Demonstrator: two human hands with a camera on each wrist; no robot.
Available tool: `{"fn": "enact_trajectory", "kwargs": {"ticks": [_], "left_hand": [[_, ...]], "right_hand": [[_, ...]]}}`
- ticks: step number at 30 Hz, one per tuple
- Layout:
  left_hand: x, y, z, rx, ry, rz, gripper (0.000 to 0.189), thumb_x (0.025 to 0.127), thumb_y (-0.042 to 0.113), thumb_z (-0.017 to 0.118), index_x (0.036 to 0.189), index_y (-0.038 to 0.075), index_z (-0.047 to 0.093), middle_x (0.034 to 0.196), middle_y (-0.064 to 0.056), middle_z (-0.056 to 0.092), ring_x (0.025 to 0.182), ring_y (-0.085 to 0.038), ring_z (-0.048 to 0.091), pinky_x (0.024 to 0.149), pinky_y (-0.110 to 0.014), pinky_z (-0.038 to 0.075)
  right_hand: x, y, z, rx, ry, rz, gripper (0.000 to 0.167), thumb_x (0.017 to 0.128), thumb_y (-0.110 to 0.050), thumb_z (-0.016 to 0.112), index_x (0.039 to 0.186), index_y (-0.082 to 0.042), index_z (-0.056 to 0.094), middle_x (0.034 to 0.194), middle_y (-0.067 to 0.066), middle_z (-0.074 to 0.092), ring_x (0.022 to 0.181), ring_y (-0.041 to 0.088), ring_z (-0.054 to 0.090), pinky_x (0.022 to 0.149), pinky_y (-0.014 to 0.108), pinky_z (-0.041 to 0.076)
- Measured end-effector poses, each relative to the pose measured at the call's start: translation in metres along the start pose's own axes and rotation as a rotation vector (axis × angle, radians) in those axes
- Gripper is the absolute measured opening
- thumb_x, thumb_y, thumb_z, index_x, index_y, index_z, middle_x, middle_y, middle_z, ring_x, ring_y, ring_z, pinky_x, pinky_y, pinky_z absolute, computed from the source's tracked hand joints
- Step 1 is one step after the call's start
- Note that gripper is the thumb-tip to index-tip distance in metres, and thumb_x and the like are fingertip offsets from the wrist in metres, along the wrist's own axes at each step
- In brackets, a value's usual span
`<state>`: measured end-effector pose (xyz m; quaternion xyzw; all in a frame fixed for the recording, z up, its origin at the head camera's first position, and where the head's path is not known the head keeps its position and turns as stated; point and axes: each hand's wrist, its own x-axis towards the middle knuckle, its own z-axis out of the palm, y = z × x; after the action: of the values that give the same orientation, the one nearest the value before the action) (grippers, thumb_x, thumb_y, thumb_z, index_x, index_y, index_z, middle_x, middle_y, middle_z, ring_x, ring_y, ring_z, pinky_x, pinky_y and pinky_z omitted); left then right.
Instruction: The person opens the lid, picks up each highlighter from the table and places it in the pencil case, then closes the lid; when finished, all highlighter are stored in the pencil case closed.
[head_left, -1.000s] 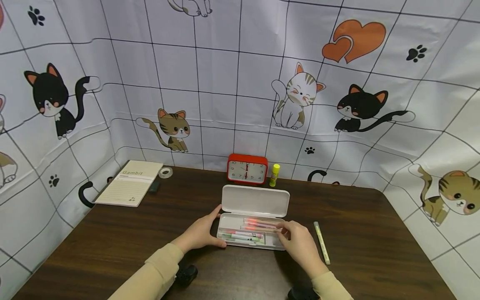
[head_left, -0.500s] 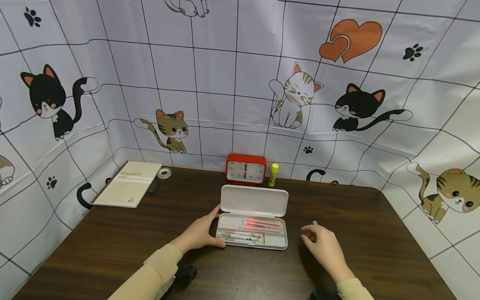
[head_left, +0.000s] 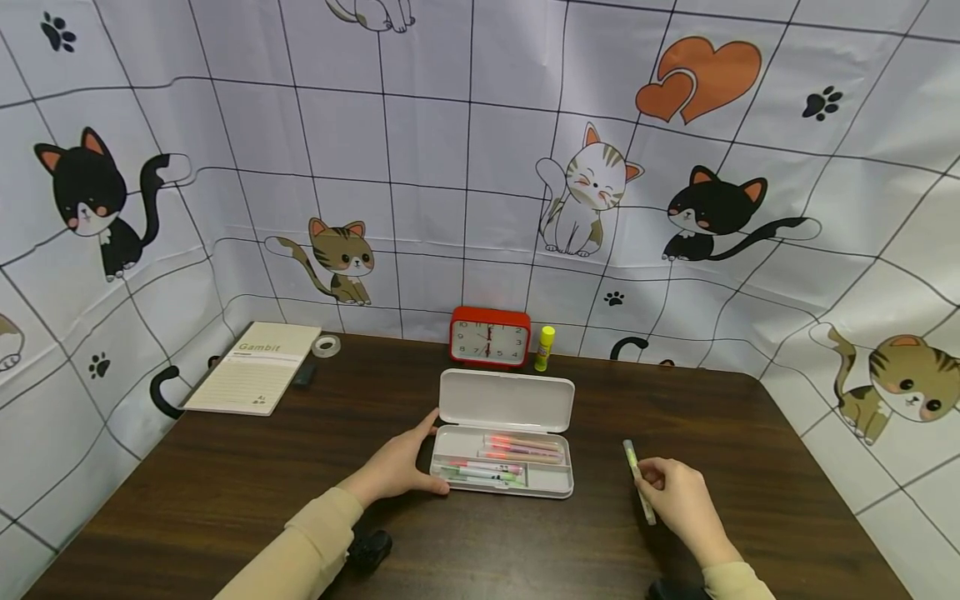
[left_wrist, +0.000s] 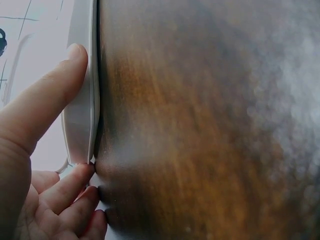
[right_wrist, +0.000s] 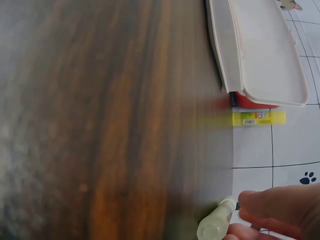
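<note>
A white pencil case [head_left: 504,485] lies with its lid up on the table. My left hand [head_left: 397,465] grips its left end, the thumb along the near wall and the fingers at the side, as the left wrist view also shows. Several pens [head_left: 483,473] lie in the front compartment and more pinkish pens [head_left: 523,448] in the back one. To the right, a pale yellow-green pen [head_left: 647,505] lies on the table. My right hand [head_left: 682,500] pinches it near its middle between thumb and fingers. The right wrist view shows one end of this pen [right_wrist: 215,223] beside the fingertips.
A red clock [head_left: 491,337] and a yellow glue stick [head_left: 544,348] stand behind the case. At the back left lie a notebook [head_left: 258,367], a tape roll [head_left: 326,346] and a small dark object [head_left: 304,374]. A cat-printed cloth [head_left: 465,167] surrounds the table [head_left: 480,550].
My right hand has left the case's right end, moved right and taken hold of the yellow-green pen. The left hand stays on the case.
</note>
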<state>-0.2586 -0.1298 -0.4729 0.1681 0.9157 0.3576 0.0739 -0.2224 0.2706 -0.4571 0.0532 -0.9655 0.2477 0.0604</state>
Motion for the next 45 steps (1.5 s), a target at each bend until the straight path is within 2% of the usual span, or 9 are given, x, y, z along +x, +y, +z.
{"fn": "enact_trajectory", "kwargs": {"ticks": [8,17,23,34,40,45], "left_hand": [[0.001,-0.001,0.000,0.005,-0.001,0.001,0.117,0.065,0.037,0.087,0.152,0.004,0.017,0.139,-0.017,0.049,0.127,-0.037,0.045,0.103,-0.054,0.035],[0.002,-0.003,0.001,0.007,-0.007,0.013,0.116,0.066,0.038,0.086,0.151,0.002,0.017,0.138,-0.018,0.049,0.127,-0.037,0.045,0.102,-0.054,0.035],[0.002,-0.002,0.001,0.008,-0.008,0.008,0.116,0.066,0.038,0.086,0.151,0.001,0.017,0.138,-0.018,0.049,0.127,-0.037,0.045,0.103,-0.054,0.035],[0.001,-0.003,0.001,-0.002,-0.002,0.015,0.116,0.066,0.037,0.087,0.151,0.000,0.017,0.138,-0.018,0.049,0.127,-0.038,0.045,0.103,-0.054,0.035],[0.000,-0.003,0.001,0.004,-0.002,0.013,0.116,0.066,0.037,0.087,0.151,0.000,0.017,0.138,-0.018,0.049,0.127,-0.038,0.045,0.102,-0.054,0.035],[0.000,-0.002,0.001,0.010,-0.008,0.006,0.116,0.066,0.038,0.086,0.151,0.001,0.017,0.139,-0.018,0.048,0.127,-0.038,0.045,0.102,-0.054,0.035]], "right_hand": [[0.003,0.003,0.000,0.001,-0.041,0.070,0.024,0.081,-0.006,0.071,0.098,0.010,0.068,0.073,0.004,0.063,0.063,0.014,0.057,0.056,0.031,0.049],[0.005,0.003,-0.003,-0.004,-0.082,0.159,0.023,0.083,-0.008,0.069,0.098,0.010,0.068,0.077,0.007,0.065,0.065,0.017,0.059,0.056,0.033,0.049],[0.004,0.003,-0.003,0.009,-0.095,0.179,0.019,0.083,-0.006,0.068,0.094,0.010,0.068,0.076,0.007,0.066,0.063,0.017,0.061,0.055,0.033,0.050],[0.001,0.000,-0.003,0.017,-0.051,0.161,0.013,0.078,-0.003,0.067,0.089,0.004,0.068,0.073,0.005,0.061,0.060,0.015,0.053,0.054,0.031,0.045],[0.001,-0.004,-0.004,0.005,0.016,0.098,0.013,0.076,-0.003,0.067,0.088,0.001,0.069,0.075,0.004,0.059,0.064,0.016,0.053,0.056,0.030,0.044],[0.001,-0.014,-0.003,-0.019,0.070,0.063,0.014,0.076,-0.007,0.067,0.089,-0.007,0.070,0.079,0.003,0.060,0.067,0.016,0.052,0.055,0.030,0.042]]}}
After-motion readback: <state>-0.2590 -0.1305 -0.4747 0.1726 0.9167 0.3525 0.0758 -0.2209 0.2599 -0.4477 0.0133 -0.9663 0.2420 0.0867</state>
